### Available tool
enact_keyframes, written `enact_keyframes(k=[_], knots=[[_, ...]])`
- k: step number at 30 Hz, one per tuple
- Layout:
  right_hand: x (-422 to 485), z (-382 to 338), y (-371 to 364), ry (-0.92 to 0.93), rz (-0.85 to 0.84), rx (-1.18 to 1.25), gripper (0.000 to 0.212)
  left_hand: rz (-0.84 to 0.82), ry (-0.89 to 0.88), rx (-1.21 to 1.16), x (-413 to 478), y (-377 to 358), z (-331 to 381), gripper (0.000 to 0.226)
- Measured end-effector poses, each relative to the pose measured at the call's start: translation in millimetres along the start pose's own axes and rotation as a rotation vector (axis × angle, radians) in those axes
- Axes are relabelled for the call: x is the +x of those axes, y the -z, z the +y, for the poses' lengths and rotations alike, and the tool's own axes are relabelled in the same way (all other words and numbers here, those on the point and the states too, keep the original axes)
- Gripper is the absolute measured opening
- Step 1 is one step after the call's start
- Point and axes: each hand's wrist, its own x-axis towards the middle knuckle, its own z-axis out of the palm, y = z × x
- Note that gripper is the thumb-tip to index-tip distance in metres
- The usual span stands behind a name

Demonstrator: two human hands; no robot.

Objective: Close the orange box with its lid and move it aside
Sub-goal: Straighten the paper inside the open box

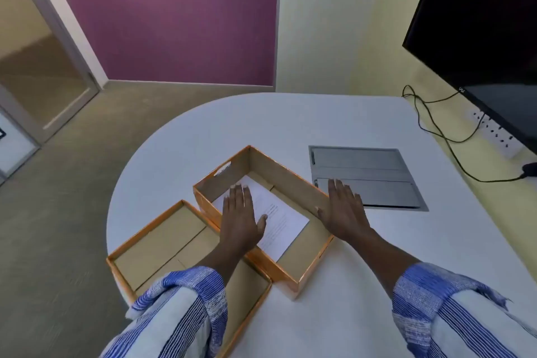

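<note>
The white desk (290,125) carries all items; positions below are given relative to the orange box (290,183). The box sits open near the desk's near-left edge, with a printed sheet of paper (279,226) lying flat on its floor. The lid (162,238) lies inverted directly left of the box, touching its left wall and partly overhanging the desk edge. A grey cable hatch (366,177) is set into the desk just right of the box.

Both parts appear to be thin cardboard: light, fairly stiff, easily dented at walls and corners. Grip the lid by its two long rims, then turn it over.

The left hand (239,221) is spread flat, empty, over the paper. The right hand (344,209) is spread flat, empty, at the box's right wall.
</note>
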Motion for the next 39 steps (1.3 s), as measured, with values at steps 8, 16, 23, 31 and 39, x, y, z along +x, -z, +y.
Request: enact_keyframes(k=[8, 16, 23, 31, 39], knots=[[-18.3, 6.8, -26.8, -0.033, -0.086, 0.024, 0.084, 0.136, 0.244, -0.165, -32.3, -26.0, -2.6, 0.102], [-16.3, 12.0, -35.4, -0.033, -0.044, 0.040, 0.083, -0.036, 0.792, -0.824, -30.4, -30.0, 18.1, 0.081], [-14.1, 22.2, -26.8, -0.161, -0.001, 0.102, 0.082, -0.007, 0.620, -0.783, -25.1, -31.5, 16.5, 0.067], [-31.2, 50.8, -18.9, -0.350, 0.002, 0.237, 0.081, -0.118, 0.323, -0.729, -28.2, -41.8, 35.8, 0.059], [-63.1, 69.6, -33.7, -0.523, 0.079, 0.328, 0.057, -0.166, 0.162, -0.745, -51.8, -56.1, 46.9, 0.063]])
